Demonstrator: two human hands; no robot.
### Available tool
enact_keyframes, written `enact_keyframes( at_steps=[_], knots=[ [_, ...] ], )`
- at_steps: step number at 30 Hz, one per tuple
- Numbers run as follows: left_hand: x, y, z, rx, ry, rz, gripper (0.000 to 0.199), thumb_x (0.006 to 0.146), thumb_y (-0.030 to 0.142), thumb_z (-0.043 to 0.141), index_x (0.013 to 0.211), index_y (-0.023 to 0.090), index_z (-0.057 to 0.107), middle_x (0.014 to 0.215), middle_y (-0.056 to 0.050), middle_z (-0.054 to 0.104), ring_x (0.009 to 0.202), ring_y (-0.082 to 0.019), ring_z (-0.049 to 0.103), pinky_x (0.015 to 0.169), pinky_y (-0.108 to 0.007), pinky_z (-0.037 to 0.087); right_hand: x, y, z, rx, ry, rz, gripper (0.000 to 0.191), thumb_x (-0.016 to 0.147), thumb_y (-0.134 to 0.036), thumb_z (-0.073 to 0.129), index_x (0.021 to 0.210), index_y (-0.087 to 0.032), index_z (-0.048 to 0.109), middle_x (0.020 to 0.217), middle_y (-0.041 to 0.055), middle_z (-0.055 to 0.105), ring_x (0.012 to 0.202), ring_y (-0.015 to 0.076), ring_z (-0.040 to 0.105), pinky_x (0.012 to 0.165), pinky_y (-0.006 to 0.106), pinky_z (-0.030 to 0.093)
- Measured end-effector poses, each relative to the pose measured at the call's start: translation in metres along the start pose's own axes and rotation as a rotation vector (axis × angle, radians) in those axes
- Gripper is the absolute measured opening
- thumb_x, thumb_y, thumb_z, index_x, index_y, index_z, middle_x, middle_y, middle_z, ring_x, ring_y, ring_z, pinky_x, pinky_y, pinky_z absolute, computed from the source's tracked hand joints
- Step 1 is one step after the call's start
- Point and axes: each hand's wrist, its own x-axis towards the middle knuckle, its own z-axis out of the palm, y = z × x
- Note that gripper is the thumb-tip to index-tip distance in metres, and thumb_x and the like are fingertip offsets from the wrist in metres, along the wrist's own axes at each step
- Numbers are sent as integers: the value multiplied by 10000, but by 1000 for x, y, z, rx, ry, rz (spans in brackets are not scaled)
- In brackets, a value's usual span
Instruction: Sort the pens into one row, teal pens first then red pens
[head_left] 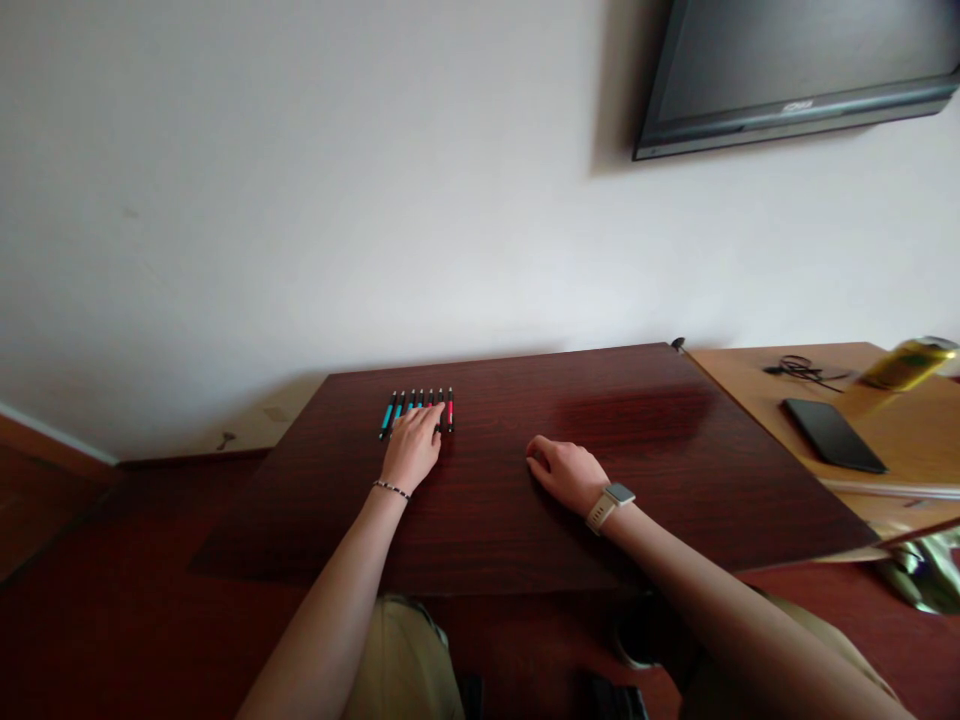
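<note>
Several pens lie side by side in a row on the dark red-brown table [487, 520], toward its back left. The leftmost is a blue pen [388, 414]; at the right end is a red pen [451, 410]. My left hand [414, 440], with a beaded bracelet at the wrist, lies over the middle pens, its fingers spread and partly covering them. To the right, my right hand [568, 472] rests on the tabletop with its fingers curled together; a watch [611, 505] is on that wrist. Nothing shows in the right hand.
A wooden desk [885, 420] adjoins on the right, holding a black phone [834, 435], a dark cable [802, 371] and a yellow can [909, 364]. Behind the table is a white wall with a screen [802, 60] at upper right.
</note>
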Motion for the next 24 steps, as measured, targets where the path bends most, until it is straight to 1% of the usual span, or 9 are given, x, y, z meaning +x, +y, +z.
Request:
enact_keyframes(
  at_steps=[6,11,14,17,21,24],
  knots=[
    [-4,-13,6,24,-25,-26,419,941,148,621,1348,241,652,1217,-99,743,1160,-301,644,1041,-458,491,0,-2,-1,-1,-4,4,163,1038,-370,534,1108,-279,650,1007,16,780,848,203,716,648,287,321],
    [-3,-15,9,35,-30,-33,376,952,175,623,1317,248,674,1190,-95,755,1133,-302,659,1015,-465,499,0,-3,-1,0,-2,0,157,1039,-371,534,1097,-275,643,990,13,776,840,201,714,643,287,316],
    [-3,-13,8,18,-18,-30,407,948,204,644,1352,243,652,1231,-101,744,1173,-311,647,1038,-474,493,1,-2,-1,-1,-6,0,155,1040,-369,531,1098,-274,640,1000,14,777,845,197,713,647,288,321],
    [-1,-9,9,-30,-18,-2,459,950,213,649,1407,243,616,1313,-100,717,1240,-305,625,1087,-472,475,1,-1,1,-4,2,-3,158,1043,-371,527,1098,-274,638,1012,14,777,852,197,713,650,291,323],
    [3,-6,18,-94,-40,28,520,962,198,626,1475,247,560,1415,-85,672,1340,-280,585,1158,-474,434,1,-1,2,-16,7,-8,164,1045,-381,521,1097,-274,634,999,9,777,837,198,714,636,293,307],
    [5,-7,25,-122,-49,31,511,977,204,605,1484,240,553,1469,-77,642,1396,-264,554,1199,-473,399,1,-2,1,-17,7,-13,161,1044,-379,523,1097,-274,633,988,8,776,835,203,715,633,292,300]
  ],
)
